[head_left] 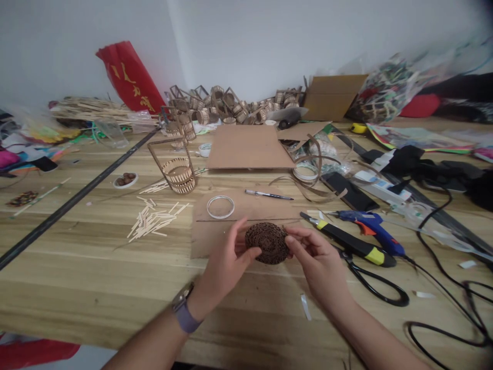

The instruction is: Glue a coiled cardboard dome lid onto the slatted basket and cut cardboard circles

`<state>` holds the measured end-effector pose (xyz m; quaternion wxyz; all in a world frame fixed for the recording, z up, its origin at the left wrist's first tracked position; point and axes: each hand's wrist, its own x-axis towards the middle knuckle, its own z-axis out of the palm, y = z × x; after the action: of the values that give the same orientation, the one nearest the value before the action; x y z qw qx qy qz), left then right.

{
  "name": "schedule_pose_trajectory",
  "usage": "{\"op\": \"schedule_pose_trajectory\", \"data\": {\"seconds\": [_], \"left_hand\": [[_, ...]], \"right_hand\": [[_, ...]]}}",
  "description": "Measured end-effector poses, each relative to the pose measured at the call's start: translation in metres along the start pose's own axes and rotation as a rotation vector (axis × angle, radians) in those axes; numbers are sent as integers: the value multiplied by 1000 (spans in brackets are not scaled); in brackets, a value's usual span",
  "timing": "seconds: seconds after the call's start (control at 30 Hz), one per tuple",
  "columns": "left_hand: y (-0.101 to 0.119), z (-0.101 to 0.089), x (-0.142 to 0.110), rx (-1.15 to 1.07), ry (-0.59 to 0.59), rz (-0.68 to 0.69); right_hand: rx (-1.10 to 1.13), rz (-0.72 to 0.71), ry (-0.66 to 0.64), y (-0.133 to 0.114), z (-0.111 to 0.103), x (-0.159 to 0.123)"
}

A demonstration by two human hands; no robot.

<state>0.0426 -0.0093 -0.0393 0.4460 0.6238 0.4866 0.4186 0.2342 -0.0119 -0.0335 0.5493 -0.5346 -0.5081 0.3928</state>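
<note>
A dark brown disc of tightly coiled strip [267,243] is held up between my two hands, its flat face towards me. My left hand [233,252] grips the left edge, thumb on the near face. On the right edge, my right hand [314,252] pinches the rim between thumb and fingers. Just beyond, a white ring [221,207] and a pen [268,195] lie on a piece of cardboard [208,237]. Close to my right hand are a yellow-and-black utility knife [348,239], black-handled scissors [375,282] and a blue glue gun [373,228].
Small wooden sticks [154,222] lie scattered at left, near a handled basket [179,174] and a dish of brown balls [125,179]. More baskets are heaped by the wall. A cardboard sheet [248,146], brown strips [319,192], a phone [350,191] and black cables [435,257] occupy the back and right.
</note>
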Motion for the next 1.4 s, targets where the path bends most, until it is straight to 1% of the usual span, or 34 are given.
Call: {"op": "schedule_pose_trajectory", "data": {"seconds": [0.07, 0.13, 0.2, 0.27, 0.33, 0.37, 0.47, 0.53, 0.6, 0.67, 0.73, 0.87, 1.03, 1.2, 1.3, 1.4], "left_hand": [[-2, 7, -4, 284, 61, 177], [-3, 14, -8, 512, 68, 288], [-3, 20, -11, 623, 72, 329], [-2, 21, -12, 648, 86, 343], [0, 20, -11, 628, 67, 342], [1, 18, -11, 609, 39, 332], [5, 11, -9, 512, -83, 278], [7, 8, -8, 434, -158, 245], [8, 5, -8, 380, -214, 232], [8, 3, -7, 350, -251, 225], [9, 2, -7, 326, -271, 212], [14, -1, -6, 260, -292, 214], [19, -2, -8, 252, -248, 220], [21, 1, -9, 279, -208, 199], [22, 1, -10, 236, -214, 200], [23, 0, -10, 171, -204, 185]], "right_hand": [[9, -6, -18, 1, 4, -4], [1, -13, -55, 3, 9, -8], [-23, -18, -104, 5, 12, -12], [-27, -21, -140, 6, 13, -14], [8, -6, -177, 6, 13, -14], [31, 9, -201, 6, 12, -13], [57, 35, -297, 3, 7, -9], [-11, -3, -333, 0, 2, -6], [-122, -71, -340, -1, -2, -5], [-202, -130, -333, -2, -5, -5], [-223, -162, -327, -2, -6, -6], [-222, -185, -319, -4, -5, -9], [-242, -218, -320, -7, -4, -9], [-181, -178, -318, -5, -5, -8], [-125, -146, -321, -4, -3, -7], [-51, -84, -339, -5, -1, -6]]}}
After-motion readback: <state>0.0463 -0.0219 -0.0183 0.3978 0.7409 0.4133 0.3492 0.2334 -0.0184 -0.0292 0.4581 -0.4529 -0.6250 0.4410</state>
